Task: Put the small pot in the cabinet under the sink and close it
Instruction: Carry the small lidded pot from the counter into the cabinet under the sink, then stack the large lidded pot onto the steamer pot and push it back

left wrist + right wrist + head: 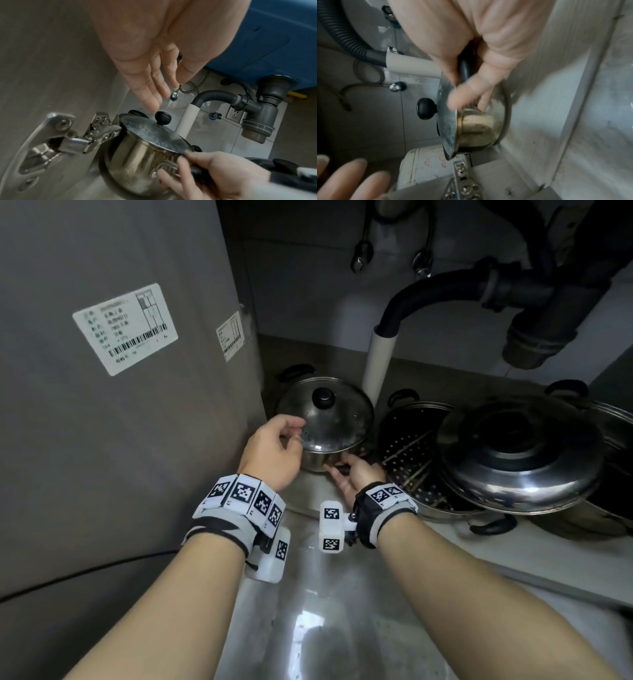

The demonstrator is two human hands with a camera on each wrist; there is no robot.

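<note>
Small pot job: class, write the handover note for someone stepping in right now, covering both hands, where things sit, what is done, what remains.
Left hand: open, beside the lid, holding nothing.
Right hand: grips the small pot's near side handle.
Pot, lid on, is in the cabinet's left corner by the white pipe, left of the steamer tray.
Done: pot inside.
Left: release it, withdraw, close the open cabinet door.

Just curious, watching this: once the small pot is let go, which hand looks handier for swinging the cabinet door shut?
Probably the left. The left hand is free, fingers relaxed above the small pot, right beside the open cabinet door on its side. The right hand grips the pot's handle.
</note>
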